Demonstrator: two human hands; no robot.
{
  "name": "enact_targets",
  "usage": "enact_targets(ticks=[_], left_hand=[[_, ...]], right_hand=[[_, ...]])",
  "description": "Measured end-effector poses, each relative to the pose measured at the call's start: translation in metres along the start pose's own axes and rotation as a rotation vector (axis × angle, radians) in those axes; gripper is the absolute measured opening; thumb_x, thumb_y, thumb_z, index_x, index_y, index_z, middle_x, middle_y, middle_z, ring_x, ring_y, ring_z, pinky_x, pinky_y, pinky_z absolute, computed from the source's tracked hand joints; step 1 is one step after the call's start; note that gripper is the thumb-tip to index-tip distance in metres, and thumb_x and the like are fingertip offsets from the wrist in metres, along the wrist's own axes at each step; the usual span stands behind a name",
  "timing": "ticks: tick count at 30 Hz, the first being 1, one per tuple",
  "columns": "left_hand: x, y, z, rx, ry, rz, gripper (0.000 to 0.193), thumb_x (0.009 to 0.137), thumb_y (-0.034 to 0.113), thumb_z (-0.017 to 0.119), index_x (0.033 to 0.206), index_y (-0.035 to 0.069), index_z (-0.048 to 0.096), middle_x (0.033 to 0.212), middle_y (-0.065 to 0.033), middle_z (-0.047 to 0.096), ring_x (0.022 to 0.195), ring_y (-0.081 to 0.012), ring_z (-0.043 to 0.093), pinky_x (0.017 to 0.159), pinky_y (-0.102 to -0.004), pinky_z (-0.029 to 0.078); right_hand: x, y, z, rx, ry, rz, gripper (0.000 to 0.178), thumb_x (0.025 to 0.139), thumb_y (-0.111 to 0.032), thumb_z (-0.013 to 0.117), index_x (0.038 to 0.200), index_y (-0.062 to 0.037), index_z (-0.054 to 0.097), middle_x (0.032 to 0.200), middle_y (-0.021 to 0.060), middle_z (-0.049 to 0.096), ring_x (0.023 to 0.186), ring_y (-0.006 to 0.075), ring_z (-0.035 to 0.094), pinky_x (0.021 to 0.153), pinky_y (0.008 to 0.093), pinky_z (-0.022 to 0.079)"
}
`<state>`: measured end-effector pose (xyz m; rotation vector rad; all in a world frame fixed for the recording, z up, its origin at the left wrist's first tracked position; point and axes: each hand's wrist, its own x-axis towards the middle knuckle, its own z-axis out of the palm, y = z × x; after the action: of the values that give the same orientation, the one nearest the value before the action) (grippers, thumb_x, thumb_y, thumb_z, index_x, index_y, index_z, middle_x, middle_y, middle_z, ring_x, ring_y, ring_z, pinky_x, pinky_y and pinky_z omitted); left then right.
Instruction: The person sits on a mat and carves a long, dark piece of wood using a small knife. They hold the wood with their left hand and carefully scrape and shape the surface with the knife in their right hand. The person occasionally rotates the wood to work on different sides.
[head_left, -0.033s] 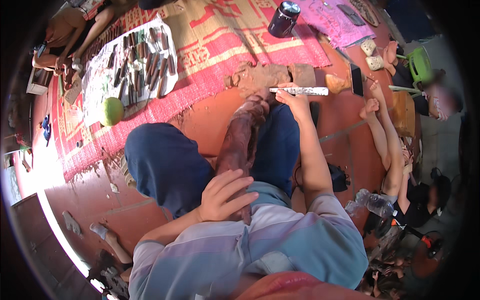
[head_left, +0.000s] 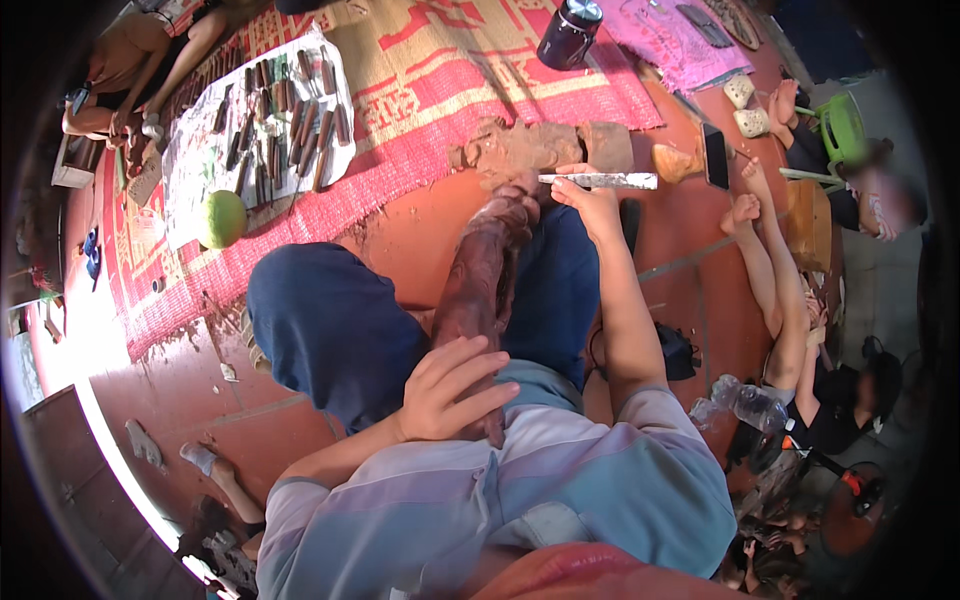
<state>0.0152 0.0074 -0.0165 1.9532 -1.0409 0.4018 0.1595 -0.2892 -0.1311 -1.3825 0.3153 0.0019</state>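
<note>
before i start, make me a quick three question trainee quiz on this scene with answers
1. Which hand rests on the long, dark-brown carved piece: left or right?
2. True or false: in the picture, the round green fruit lies left of the black cylindrical flask with a silver lid.
3. Fill the gap: the right hand holds a long, slim, ____ tool.

Key: 1. The left hand. 2. True. 3. Whitish.

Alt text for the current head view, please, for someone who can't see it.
A person's left hand rests on a long, carved brown piece between their legs; the right hand holds a whitish stick near the piece's far end. Beyond, tools lie on a white sheet.
</note>
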Motion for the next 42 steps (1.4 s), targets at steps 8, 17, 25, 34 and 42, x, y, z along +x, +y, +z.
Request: enact_targets(ticks=[8,17,25,34,42], left_hand=[[0.0,-0.006,-0.005,-0.025,0.047,-0.035,0.03,0.07,0.022,0.064,0.099,0.016,0.069,0.106,-0.0102,0.063,0.101,-0.03,0.059,0.083,-0.04,0.05],[0.0,-0.012,-0.013,-0.03,0.011,-0.028,0.025,0.074,0.026,0.065,0.097,0.017,0.069,0.104,-0.0098,0.064,0.103,-0.0295,0.058,0.084,-0.0403,0.049],[0.0,-0.015,-0.014,-0.053,0.048,-0.044,0.025,0.076,0.029,0.063,0.096,0.015,0.069,0.103,-0.0118,0.064,0.103,-0.0304,0.058,0.085,-0.0409,0.049],[-0.003,-0.014,-0.015,-0.06,0.039,-0.059,0.026,0.075,0.031,0.065,0.095,0.014,0.068,0.103,-0.0124,0.064,0.101,-0.032,0.06,0.082,-0.0412,0.05],[0.005,-0.015,-0.014,-0.014,0.147,-0.052,0.024,0.068,0.022,0.068,0.09,0.012,0.068,0.098,-0.013,0.066,0.093,-0.0312,0.064,0.075,-0.0375,0.052]], right_hand=[[-0.001,0.035,-0.003,-0.077,0.115,0.011,0.015,0.083,-0.006,0.066,0.096,-0.0022,0.059,0.086,0.004,0.061,0.078,0.0082,0.059,0.07,0.0222,0.052],[0.021,0.029,0.019,-0.528,-0.153,-0.152,0.011,0.076,-0.007,0.07,0.083,-0.0007,0.065,0.079,0.003,0.065,0.075,0.0089,0.057,0.068,0.0233,0.045],[0.024,0.059,0.003,-0.213,-0.009,-0.156,0.009,0.077,-0.006,0.07,0.082,-0.0004,0.065,0.077,0.0014,0.063,0.076,0.0087,0.058,0.079,0.0269,0.047],[0.031,0.054,-0.003,-0.238,-0.09,-0.171,0.005,0.075,-0.003,0.069,0.075,-0.0009,0.064,0.073,0.0014,0.062,0.069,0.0101,0.057,0.073,0.0276,0.046],[0.051,0.066,-0.012,-0.231,-0.028,-0.131,0.014,0.068,-0.007,0.076,0.077,-0.0022,0.067,0.075,0.0026,0.064,0.074,0.0107,0.058,0.068,0.0265,0.045]])
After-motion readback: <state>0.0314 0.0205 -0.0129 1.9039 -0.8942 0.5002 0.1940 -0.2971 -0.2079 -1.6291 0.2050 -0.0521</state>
